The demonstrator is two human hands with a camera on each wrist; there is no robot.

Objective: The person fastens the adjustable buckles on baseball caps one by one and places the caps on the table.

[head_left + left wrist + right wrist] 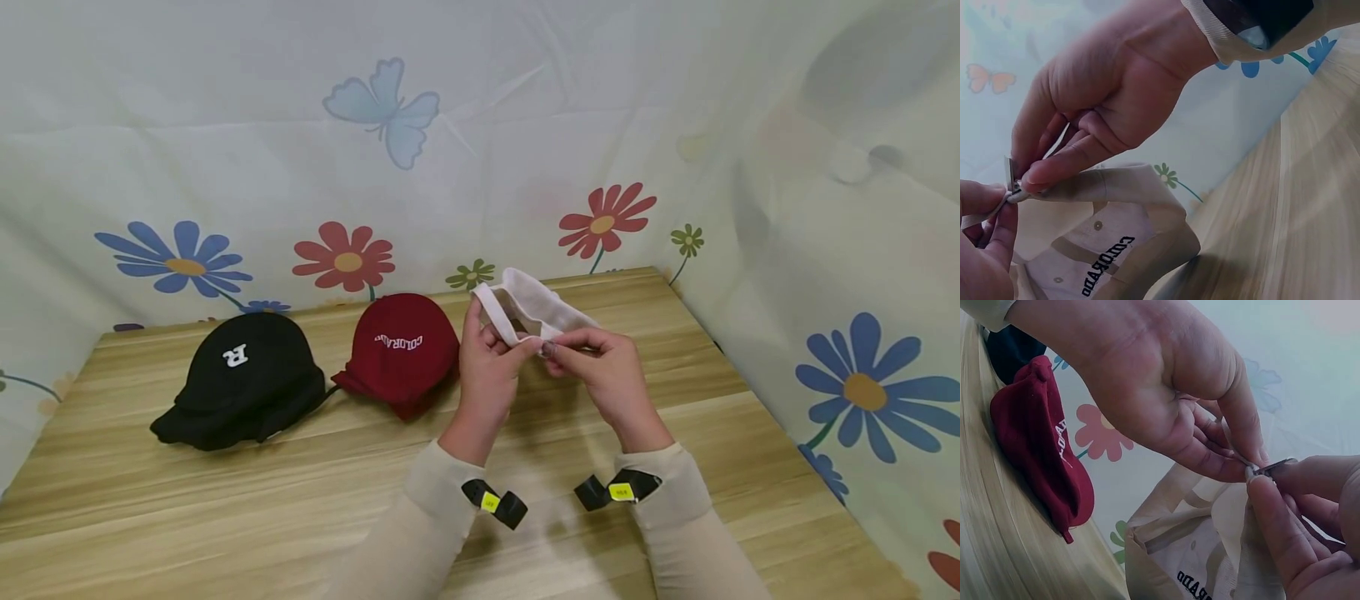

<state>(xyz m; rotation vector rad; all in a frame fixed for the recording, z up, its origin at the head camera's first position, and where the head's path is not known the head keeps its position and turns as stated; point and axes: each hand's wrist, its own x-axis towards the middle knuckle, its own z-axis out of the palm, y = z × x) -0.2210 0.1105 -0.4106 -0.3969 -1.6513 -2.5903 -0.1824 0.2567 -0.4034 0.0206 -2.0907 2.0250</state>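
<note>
A pale beige-white cap [551, 304] is held up off the table, its inner side facing me. Dark lettering [1108, 265] shows on it in the left wrist view. At its back edge is a small metal buckle [1276, 466] on a narrow strap. My left hand [486, 379] pinches the strap and rim between thumb and fingers. Close beside it, fingertips nearly touching, my right hand [611, 375] pinches the buckle end of the strap. How far the strap runs through the buckle is hidden by the fingers.
A dark red cap [401, 350] with white lettering sits on the wooden table [300, 517], left of my hands. Further left lies a black cap [247, 379] with a white R. Flower-printed cloth [487, 167] hangs behind and to the right.
</note>
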